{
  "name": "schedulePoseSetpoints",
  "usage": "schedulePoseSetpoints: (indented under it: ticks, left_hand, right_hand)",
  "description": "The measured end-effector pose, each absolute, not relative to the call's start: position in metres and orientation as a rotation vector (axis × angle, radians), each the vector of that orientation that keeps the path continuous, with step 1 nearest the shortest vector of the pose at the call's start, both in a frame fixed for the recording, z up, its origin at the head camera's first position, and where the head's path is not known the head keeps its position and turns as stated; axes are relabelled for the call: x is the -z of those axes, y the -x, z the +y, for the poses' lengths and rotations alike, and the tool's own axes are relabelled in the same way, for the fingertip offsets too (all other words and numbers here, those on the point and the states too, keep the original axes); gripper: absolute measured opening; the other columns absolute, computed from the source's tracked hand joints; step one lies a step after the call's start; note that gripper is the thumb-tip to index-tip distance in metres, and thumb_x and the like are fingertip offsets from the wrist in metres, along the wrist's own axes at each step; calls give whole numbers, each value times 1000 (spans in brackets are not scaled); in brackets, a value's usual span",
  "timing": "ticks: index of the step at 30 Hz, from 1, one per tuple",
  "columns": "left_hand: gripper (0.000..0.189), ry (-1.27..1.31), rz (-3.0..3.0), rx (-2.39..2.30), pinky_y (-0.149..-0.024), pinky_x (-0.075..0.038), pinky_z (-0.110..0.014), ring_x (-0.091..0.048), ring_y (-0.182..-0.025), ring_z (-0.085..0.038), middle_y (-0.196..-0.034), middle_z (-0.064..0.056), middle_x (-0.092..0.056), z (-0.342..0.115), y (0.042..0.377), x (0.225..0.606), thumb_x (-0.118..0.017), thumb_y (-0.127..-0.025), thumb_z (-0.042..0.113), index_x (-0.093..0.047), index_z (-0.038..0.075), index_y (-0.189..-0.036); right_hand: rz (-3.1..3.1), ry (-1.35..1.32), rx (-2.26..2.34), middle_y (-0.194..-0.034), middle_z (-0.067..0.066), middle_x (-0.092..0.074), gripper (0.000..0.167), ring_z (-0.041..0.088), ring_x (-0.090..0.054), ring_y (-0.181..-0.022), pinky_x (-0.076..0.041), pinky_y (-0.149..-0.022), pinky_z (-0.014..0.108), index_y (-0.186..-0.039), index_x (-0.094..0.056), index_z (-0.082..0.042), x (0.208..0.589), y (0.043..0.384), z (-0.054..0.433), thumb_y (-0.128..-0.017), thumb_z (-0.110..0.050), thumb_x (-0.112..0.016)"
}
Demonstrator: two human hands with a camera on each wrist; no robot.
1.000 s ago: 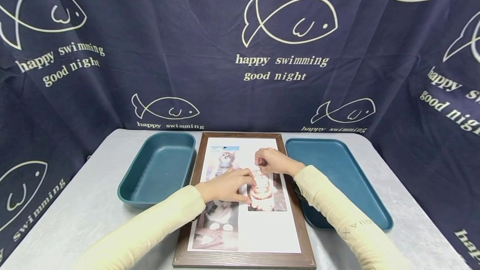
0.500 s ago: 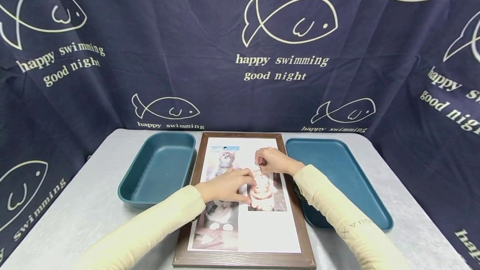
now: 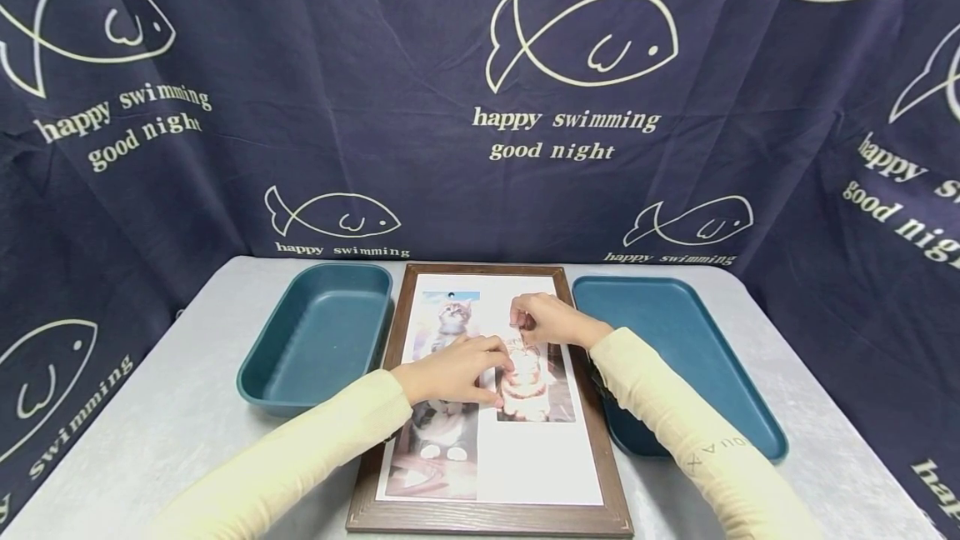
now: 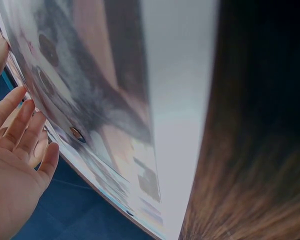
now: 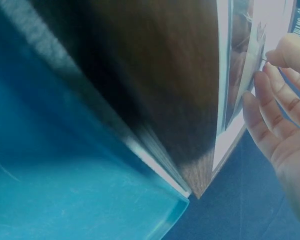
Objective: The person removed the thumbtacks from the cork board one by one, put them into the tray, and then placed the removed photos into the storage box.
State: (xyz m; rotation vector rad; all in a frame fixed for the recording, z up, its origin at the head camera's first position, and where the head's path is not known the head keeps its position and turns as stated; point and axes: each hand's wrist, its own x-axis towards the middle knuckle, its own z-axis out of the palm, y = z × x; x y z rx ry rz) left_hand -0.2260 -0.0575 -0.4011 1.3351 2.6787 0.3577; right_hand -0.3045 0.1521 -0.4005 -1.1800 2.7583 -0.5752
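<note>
A cat photo (image 3: 536, 407) lies on the right half of a white board (image 3: 543, 465) with a brown wooden frame (image 3: 487, 517). My left hand (image 3: 453, 369) rests its fingertips and thumb on this photo's left edge, fingers spread and lightly bent. At the photo's top edge my right hand (image 3: 551, 322) pinches a tiny thing, apparently a pushpin, between thumb and index finger; a thin point (image 5: 264, 59) shows in the right wrist view, its head hidden. More cat photos (image 3: 431, 473) run down the left half, with a dark pushpin (image 3: 451, 296) in the top one and a round-headed pushpin (image 4: 77, 134) lower down.
A deep teal tray (image 3: 318, 340) stands left of the frame. At the right lies a shallow teal tray (image 3: 652, 315), partly under my right sleeve (image 3: 675, 415). Behind the grey table (image 3: 187, 407) hangs a dark blue fish-print curtain (image 3: 450, 107).
The head view has shifted by a hair. Both hands keep their places on the photo, with the right fingers moving barely, if at all.
</note>
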Motion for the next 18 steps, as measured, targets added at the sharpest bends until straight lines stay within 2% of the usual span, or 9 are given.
schedulePoseSetpoints:
  ticks: [18]
  left_hand:
    - [47, -1357, 2691, -351, -92, -36, -34, -48, -112, -10, -119, 7, -51, -57, 229, 405, -64, -79, 47, -58, 21, -118]
  right_hand:
    - [2787, 1213, 519, -75, -4, -57, 20, 6, -49, -67, -42, -62, 20, -84, -60, -12, 402, 304, 152, -69, -2, -68]
